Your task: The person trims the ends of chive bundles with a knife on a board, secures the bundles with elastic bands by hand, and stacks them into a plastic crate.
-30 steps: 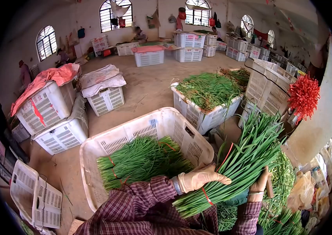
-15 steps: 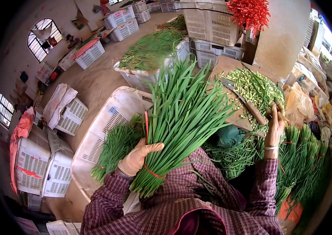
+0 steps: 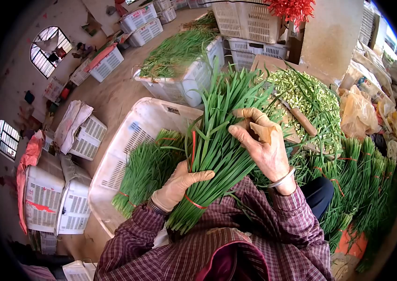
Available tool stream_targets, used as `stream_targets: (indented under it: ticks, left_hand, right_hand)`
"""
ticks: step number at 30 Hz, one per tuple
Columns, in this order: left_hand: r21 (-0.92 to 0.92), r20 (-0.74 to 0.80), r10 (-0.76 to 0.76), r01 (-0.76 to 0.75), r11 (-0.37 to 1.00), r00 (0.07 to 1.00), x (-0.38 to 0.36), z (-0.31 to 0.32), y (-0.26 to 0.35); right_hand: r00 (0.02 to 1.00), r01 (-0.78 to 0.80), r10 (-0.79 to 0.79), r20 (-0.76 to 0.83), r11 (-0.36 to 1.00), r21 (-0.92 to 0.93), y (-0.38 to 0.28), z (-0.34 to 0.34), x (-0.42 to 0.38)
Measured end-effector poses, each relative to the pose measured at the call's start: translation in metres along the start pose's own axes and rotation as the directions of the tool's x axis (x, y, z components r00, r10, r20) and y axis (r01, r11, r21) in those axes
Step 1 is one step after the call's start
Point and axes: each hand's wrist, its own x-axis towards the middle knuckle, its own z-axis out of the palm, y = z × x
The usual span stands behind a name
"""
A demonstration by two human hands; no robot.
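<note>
My left hand (image 3: 179, 185), in a pale glove, is wrapped round a bunch of garlic chives (image 3: 222, 150) held over my lap, leaves pointing away from me. A red tie (image 3: 194, 202) circles the bunch near its stem end, and a loose red strip (image 3: 193, 147) stands up beside my left thumb. My right hand (image 3: 266, 145), with coverings on some fingers and a bracelet at the wrist, is over the leaves on the right side. Its thumb and index finger are curved, with a gap between their tips. Other tied bunches (image 3: 147, 166) lie in the white crate (image 3: 114, 159) on the left.
A knife (image 3: 303, 122) lies on a board among chopped pale stem pieces (image 3: 310, 93). Tied bunches (image 3: 350, 164) stand at right, below plastic bags (image 3: 357, 112). A crate of loose greens (image 3: 175, 84) is ahead; red ties (image 3: 296, 9) hang beyond. Covered crates (image 3: 44, 196) stand left.
My right hand has moved left from the chopped pieces beside the knife to the leaves of the bunch. My left hand keeps its hold, with the bunch slightly farther right in view.
</note>
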Motion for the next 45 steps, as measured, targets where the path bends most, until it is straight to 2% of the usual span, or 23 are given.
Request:
stream_targets:
  ticks: [4, 6, 12, 15, 19, 21, 26, 30, 33, 34, 36, 37, 39, 41, 43, 44, 45]
  left_hand:
    - [0.010, 0.000, 0.035, -0.035, 0.999, 0.999, -0.001, 0.007, -0.004]
    - [-0.012, 0.018, 0.039, -0.038, 0.999, 0.999, 0.001, 0.005, -0.009]
    - [-0.037, 0.015, 0.053, -0.053, 0.998, 0.998, 0.005, 0.005, -0.016]
    - [-0.006, 0.000, 0.053, -0.053, 0.999, 0.999, 0.005, 0.004, -0.016]
    - [0.026, -0.014, 0.041, -0.041, 0.999, 0.999, 0.006, 0.007, -0.014]
    - [0.020, -0.011, 0.036, -0.036, 0.999, 0.999, 0.005, 0.007, -0.014]
    - [0.140, -0.048, 0.032, -0.024, 0.990, 0.998, 0.007, 0.004, -0.019]
    - [0.150, -0.045, 0.017, -0.010, 0.989, 0.999, 0.009, 0.004, -0.022]
    - [0.080, -0.051, -0.025, 0.029, 0.996, 0.998, 0.008, 0.007, -0.020]
    - [0.109, -0.063, -0.012, 0.019, 0.994, 0.998, 0.008, 0.007, -0.019]
    - [0.137, -0.077, 0.000, 0.010, 0.991, 0.997, 0.009, 0.003, -0.024]
    - [0.252, -0.088, 0.025, -0.002, 0.968, 0.996, 0.013, -0.002, -0.029]
    - [0.363, -0.096, 0.046, -0.008, 0.932, 0.994, 0.013, -0.001, -0.030]
    - [0.047, -0.084, 0.024, -0.020, 0.999, 0.996, 0.008, 0.009, -0.022]
    - [0.043, -0.086, 0.019, -0.015, 0.999, 0.996, 0.009, 0.007, -0.023]
    - [0.037, -0.087, 0.016, -0.012, 0.999, 0.996, 0.009, 0.006, -0.024]
    - [0.039, -0.085, 0.013, -0.009, 0.999, 0.996, 0.009, 0.005, -0.026]
  right_hand:
    - [0.997, 0.037, -0.032, 0.072, 0.997, -0.070, 0.005, 0.015, 0.000]
    - [0.991, -0.025, 0.028, 0.128, 0.999, -0.028, 0.003, 0.021, -0.002]
    - [0.996, 0.054, -0.042, 0.084, 0.986, -0.156, 0.012, 0.036, -0.006]
    - [0.996, 0.083, -0.070, 0.054, 0.942, -0.325, 0.014, 0.038, -0.009]
    - [0.998, 0.035, -0.019, 0.051, 0.945, -0.325, 0.014, 0.037, -0.012]
    - [0.993, 0.116, -0.094, 0.074, 0.907, -0.406, 0.015, 0.037, -0.012]
    - [0.990, 0.138, -0.118, 0.073, 0.889, -0.436, 0.015, 0.040, -0.014]
    - [0.987, 0.154, -0.150, 0.049, 0.857, -0.491, 0.021, 0.045, -0.016]
    - [0.990, 0.136, -0.140, 0.031, 0.853, -0.505, 0.026, 0.048, -0.018]
    - [0.990, 0.136, -0.139, 0.031, 0.853, -0.504, 0.026, 0.048, -0.018]
    - [0.996, 0.079, -0.041, 0.078, 0.797, -0.598, 0.026, 0.050, -0.019]
    - [0.996, 0.079, -0.039, 0.079, 0.798, -0.598, 0.026, 0.051, -0.019]
    - [0.997, 0.063, -0.025, 0.069, 0.772, -0.633, 0.026, 0.054, -0.020]
    - [0.995, 0.098, -0.081, 0.056, 0.812, -0.575, 0.030, 0.054, -0.022]
    - [0.985, 0.161, -0.169, 0.021, 0.884, -0.439, 0.035, 0.053, -0.022]
    - [0.986, 0.159, -0.168, 0.020, 0.884, -0.439, 0.038, 0.054, -0.024]
    - [0.998, 0.065, -0.069, -0.009, 0.962, -0.264, 0.039, 0.054, -0.026]
